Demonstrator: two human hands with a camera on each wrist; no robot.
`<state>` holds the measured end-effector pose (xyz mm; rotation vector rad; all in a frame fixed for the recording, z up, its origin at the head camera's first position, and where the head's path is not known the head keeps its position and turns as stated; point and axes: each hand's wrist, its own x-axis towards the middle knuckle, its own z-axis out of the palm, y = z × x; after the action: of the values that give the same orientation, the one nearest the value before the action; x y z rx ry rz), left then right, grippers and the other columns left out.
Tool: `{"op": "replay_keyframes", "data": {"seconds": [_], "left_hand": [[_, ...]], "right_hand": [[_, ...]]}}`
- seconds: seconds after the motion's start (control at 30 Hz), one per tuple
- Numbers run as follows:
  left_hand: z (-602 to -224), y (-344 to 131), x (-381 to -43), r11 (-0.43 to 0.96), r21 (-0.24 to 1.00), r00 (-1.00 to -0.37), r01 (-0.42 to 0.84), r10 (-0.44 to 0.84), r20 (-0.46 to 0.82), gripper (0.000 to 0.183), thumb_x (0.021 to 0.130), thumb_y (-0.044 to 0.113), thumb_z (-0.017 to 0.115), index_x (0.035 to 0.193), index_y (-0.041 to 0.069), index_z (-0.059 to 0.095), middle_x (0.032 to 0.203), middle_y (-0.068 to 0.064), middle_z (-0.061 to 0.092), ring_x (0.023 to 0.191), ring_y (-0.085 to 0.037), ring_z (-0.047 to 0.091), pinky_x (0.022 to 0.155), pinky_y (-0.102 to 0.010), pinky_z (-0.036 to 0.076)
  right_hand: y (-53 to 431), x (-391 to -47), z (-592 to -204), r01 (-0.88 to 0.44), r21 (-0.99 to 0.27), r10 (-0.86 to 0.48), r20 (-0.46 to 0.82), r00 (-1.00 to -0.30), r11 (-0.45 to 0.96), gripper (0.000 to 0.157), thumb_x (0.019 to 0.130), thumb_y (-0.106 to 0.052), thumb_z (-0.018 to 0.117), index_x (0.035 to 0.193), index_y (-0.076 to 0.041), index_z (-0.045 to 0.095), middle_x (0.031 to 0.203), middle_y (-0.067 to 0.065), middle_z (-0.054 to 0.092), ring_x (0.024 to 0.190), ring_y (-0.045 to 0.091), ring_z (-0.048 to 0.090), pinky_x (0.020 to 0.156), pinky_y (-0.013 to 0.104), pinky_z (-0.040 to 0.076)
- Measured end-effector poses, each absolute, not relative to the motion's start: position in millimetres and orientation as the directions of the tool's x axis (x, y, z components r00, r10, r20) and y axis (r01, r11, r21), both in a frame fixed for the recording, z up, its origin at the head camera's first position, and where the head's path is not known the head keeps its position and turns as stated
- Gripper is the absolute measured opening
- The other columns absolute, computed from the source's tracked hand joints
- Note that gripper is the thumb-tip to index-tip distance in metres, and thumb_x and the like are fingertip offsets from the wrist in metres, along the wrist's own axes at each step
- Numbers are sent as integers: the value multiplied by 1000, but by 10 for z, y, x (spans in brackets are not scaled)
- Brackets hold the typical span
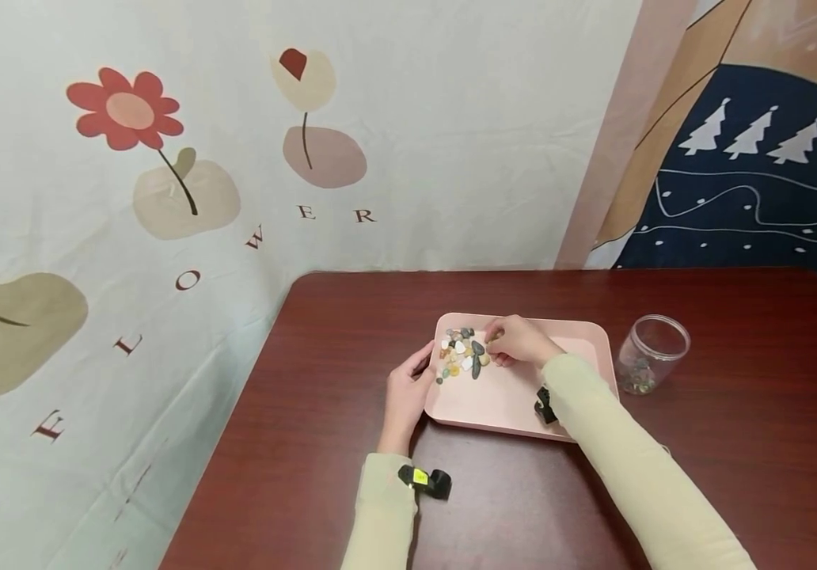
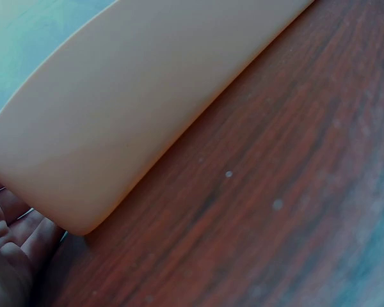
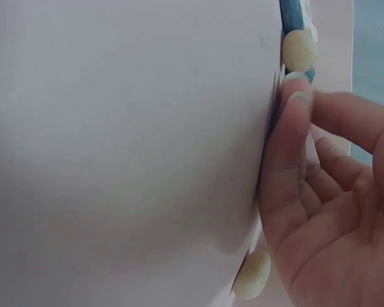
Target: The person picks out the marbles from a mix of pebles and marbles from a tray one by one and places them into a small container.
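Note:
A pale pink tray lies on the table, with several small pebbles in white, yellow, grey and dark green grouped at its left end. My left hand holds the tray's left edge; in the left wrist view its curled fingers show at the tray corner. Over the tray, beside the pebbles, my right hand brings thumb and index finger together in a pinch on a pebble that the fingertips mostly hide. Close to those fingertips in the right wrist view is a cream pebble; another yellowish pebble lies below the hand.
A clear open jar with some pebbles at its bottom stands just right of the tray. The dark red table reaches back to a wall hanging printed with flowers and letters. Black straps with cameras sit on both wrists.

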<state>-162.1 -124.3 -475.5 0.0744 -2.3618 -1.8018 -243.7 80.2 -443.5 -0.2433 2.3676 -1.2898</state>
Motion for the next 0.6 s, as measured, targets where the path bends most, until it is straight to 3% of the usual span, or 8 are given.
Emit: {"op": "replay_keyframes", "data": {"seconds": [0.27,0.6], "left_hand": [[-4784,-1257,-1595,277,960,-986,36,-149,80,35,84,12,59,116,26,61,113,6,60,100,-7,56,81,-27,46],[-4736,-1241,-1635,288,957,-985,27,-154,74,36,84,13,59,116,28,61,113,5,60,100,-6,56,81,-27,46]], "right_hand": [[797,-2355,-4425,2,-806,-383,-283,-879,591,9,78,-1,56,86,2,52,60,8,57,47,14,54,44,25,46],[876,-2398,-4413,25,-823,-381,-290,-878,567,6,81,-5,56,83,0,58,61,9,59,48,15,54,46,27,48]]}}
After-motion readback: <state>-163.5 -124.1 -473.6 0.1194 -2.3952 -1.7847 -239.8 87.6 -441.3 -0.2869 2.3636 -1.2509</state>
